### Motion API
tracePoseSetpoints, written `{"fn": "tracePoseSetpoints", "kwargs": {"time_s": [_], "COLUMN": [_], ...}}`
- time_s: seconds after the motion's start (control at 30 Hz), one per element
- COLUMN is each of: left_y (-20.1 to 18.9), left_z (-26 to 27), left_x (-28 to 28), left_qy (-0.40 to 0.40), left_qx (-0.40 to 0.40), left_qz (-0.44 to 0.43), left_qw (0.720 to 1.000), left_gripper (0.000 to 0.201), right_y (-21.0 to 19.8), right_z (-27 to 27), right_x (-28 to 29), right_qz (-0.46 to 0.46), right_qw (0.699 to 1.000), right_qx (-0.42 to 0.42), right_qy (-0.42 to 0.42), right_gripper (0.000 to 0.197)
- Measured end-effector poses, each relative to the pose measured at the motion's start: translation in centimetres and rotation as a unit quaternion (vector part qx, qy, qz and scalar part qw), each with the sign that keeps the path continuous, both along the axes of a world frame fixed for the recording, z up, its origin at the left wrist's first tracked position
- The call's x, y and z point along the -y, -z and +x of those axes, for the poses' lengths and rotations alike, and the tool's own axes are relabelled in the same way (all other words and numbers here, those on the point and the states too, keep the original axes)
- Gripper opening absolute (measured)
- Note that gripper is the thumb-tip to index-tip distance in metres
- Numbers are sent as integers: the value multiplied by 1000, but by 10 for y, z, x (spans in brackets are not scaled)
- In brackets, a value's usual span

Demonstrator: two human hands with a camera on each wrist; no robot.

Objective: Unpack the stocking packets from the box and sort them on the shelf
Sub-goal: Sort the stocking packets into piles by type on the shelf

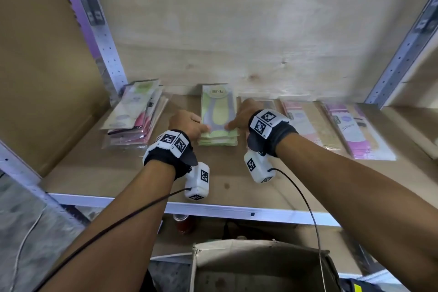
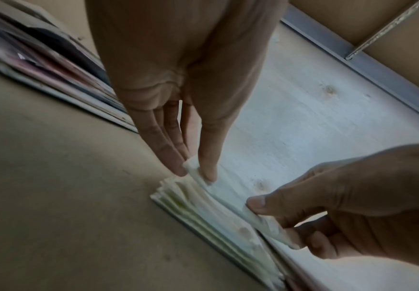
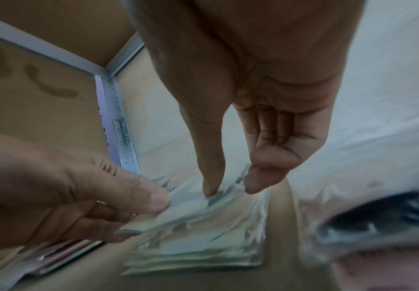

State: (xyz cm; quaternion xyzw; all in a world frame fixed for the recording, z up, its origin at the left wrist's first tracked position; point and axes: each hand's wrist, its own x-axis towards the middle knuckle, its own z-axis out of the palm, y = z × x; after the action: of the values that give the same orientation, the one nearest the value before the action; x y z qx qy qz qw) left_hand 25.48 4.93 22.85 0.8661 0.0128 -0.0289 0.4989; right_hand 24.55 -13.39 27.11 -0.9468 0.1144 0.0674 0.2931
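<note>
Green packet stack (image 1: 218,123), mid-shelf (image 1: 237,182).
Left hand (image 1: 187,123) and right hand (image 1: 244,114) are pinching the top packet's near corners; the stack is lying between mixed pile (image 1: 135,114) and pink rows (image 1: 355,130).

The pale green stocking packets (image 1: 218,111) and the pink packets beside them (image 1: 360,130) are in clear, glossy plastic film that shines in the light. They lie on a matt brown shelf board (image 1: 132,173) that looks smooth, framed by painted metal posts with holes (image 1: 107,47). The back panel of pale plywood (image 1: 237,31) shows knots and a dull grain, and the brown cardboard box (image 1: 260,261) below is matt.
</note>
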Motion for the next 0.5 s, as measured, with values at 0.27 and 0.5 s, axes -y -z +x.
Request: {"fn": "tracePoseSetpoints", "kwargs": {"time_s": [0.27, 0.5], "left_y": [-2, -1], "left_z": [-6, -6], "left_x": [5, 7], "left_qy": [-11, 2], "left_qx": [21, 17], "left_qz": [74, 114], "left_qw": [997, 993], "left_gripper": [32, 25], "right_y": [8, 19], "right_z": [3, 14], "right_x": [-12, -14], "right_qz": [-114, -146], "right_qw": [993, 989], "right_qx": [-6, 4], "right_qy": [-28, -25], "right_gripper": [58, 61]}}
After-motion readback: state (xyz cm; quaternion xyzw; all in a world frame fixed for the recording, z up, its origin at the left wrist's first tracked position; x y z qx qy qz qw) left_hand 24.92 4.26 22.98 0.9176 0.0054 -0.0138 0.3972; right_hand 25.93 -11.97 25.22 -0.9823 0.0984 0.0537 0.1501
